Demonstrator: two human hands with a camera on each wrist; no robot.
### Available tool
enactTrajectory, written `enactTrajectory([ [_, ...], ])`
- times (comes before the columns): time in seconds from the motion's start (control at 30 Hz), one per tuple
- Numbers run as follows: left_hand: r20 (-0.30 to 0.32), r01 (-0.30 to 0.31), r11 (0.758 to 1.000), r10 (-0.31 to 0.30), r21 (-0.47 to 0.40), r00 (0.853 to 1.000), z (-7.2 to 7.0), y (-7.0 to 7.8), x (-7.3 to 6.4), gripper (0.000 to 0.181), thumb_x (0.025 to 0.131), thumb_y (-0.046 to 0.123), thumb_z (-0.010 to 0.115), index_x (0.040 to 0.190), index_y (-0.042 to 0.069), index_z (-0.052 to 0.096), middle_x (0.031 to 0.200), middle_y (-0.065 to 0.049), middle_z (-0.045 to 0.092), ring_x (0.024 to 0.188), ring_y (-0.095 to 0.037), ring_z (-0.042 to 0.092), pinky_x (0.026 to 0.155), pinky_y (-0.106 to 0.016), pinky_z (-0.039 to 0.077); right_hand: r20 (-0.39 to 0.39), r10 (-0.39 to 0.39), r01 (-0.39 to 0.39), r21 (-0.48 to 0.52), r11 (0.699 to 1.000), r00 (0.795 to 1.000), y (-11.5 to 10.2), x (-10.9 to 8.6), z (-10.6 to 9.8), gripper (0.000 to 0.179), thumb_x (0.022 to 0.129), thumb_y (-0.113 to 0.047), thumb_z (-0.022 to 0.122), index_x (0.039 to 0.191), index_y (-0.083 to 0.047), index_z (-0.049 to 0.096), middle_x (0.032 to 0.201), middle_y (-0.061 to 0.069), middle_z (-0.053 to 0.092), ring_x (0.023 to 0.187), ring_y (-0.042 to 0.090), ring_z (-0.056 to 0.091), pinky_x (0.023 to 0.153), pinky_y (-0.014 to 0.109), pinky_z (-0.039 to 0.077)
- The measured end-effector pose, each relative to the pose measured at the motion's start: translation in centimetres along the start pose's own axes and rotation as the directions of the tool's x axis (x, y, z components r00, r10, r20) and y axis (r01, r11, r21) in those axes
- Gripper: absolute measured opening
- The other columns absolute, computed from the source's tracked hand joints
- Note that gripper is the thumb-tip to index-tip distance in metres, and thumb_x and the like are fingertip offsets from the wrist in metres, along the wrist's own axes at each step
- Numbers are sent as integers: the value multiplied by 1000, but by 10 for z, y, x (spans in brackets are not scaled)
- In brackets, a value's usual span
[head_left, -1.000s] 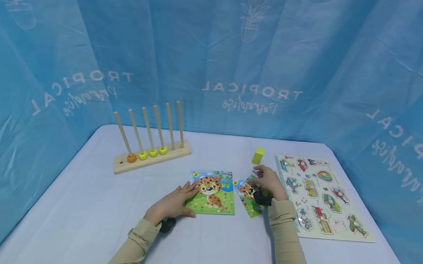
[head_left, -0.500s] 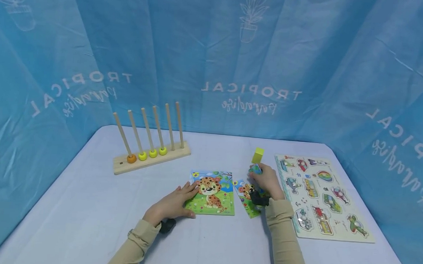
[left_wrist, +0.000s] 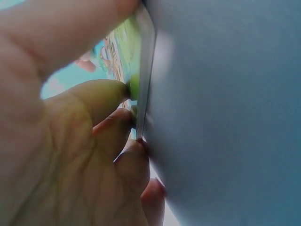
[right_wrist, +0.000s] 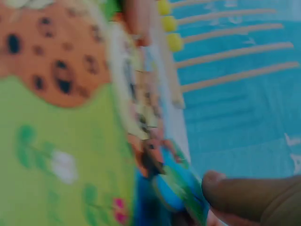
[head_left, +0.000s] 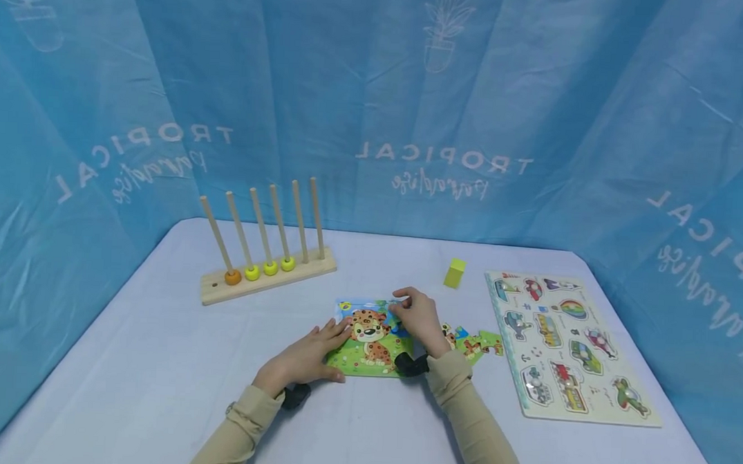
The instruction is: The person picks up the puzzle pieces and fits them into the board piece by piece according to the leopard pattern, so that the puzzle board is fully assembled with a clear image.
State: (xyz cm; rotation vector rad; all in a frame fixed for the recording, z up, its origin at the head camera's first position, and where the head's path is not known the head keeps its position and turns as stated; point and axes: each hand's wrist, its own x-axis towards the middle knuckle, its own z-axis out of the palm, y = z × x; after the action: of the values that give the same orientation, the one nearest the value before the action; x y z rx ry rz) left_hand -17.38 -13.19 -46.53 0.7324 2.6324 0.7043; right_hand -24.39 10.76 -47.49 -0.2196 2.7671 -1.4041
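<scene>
A jigsaw puzzle board (head_left: 372, 356) with a spotted leopard cub on green grass lies mid-table. My left hand (head_left: 304, 357) rests on its left side, fingers extended over the edge; in the left wrist view the thumb and fingertips touch the board's rim (left_wrist: 146, 70). My right hand (head_left: 420, 321) is over the upper right corner of the board, pinching a blue and green puzzle piece (right_wrist: 183, 188). In the right wrist view its thumb presses against that piece. Several loose puzzle pieces (head_left: 481, 343) lie right of the board, partly behind the right wrist.
A wooden peg stand (head_left: 270, 279) with orange and yellow beads is at the back left. A yellow block (head_left: 454, 273) stands behind the loose pieces. On the right lies a picture-inset board (head_left: 572, 351). A blue curtain (head_left: 377, 108) surrounds the table.
My right hand has picked up a blue puzzle piece from the pile on the right and carried it left onto the leopard board's upper right corner. The left hand has stayed put.
</scene>
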Motion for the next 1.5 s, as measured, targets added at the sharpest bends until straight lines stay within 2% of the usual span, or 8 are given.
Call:
enactTrajectory([
  [0.2,2,9,1000,-9,-4,1000,0,1,2,86,84,34,73,152,6,29,163,-14,16,150,-38,11,123,-56,13,-91,4,-13,-100,995,996,2,2,7,18,94,-16,63,107,-6,68,79,8,66,53,13,49,47,25,39],
  [0.3,2,7,1000,-7,-9,1000,0,2,1,86,84,34,73,152,6,28,163,-13,15,150,-38,11,123,-56,12,-127,9,-23,-113,993,992,4,2,8,14,93,-16,64,101,-5,69,81,9,65,60,15,51,52,26,41],
  [0.47,-4,9,1000,-9,-12,1000,1,2,0,86,84,33,73,152,6,28,163,-13,15,150,-38,11,123,-56,12,-161,-38,6,-191,982,986,5,2,11,10,91,-16,67,93,-7,69,91,12,57,72,18,48,61,30,42],
  [0.57,-7,12,1000,-12,-15,1000,1,2,0,86,84,34,73,152,6,29,163,-14,16,150,-38,12,122,-56,13,-124,-85,56,-223,973,989,2,1,11,14,91,-20,68,100,-9,69,94,11,55,72,18,48,60,30,42],
  [0.73,-7,13,1000,-13,-9,1000,1,3,-1,85,84,34,73,152,6,30,163,-13,17,150,-38,12,122,-57,14,23,-133,134,-256,957,991,-3,-2,10,21,90,-25,69,105,-11,67,84,6,57,62,14,47,52,27,40],
  [0.8,-5,16,1000,-16,-6,1000,0,4,-1,85,84,34,73,152,6,30,163,-13,17,150,-38,12,122,-56,14,39,-115,122,-261,958,993,-3,-4,10,20,91,-26,69,104,-11,67,80,4,57,57,13,46,48,26,39],
  [1.2,-14,17,1000,-17,-17,1000,-1,6,-5,85,83,33,74,151,3,31,162,-15,18,149,-39,13,122,-56,13,-20,-4,-2,-288,957,1000,-4,-7,13,26,88,-38,69,100,-15,67,65,-2,58,47,12,45,41,26,36],
  [1.5,-18,13,1000,-13,-19,1000,0,6,-4,85,83,33,74,151,5,31,162,-13,18,150,-38,13,123,-55,13,-89,46,-68,-261,963,995,6,-3,2,14,89,-29,70,93,-16,68,68,2,62,50,14,45,43,27,32],
])
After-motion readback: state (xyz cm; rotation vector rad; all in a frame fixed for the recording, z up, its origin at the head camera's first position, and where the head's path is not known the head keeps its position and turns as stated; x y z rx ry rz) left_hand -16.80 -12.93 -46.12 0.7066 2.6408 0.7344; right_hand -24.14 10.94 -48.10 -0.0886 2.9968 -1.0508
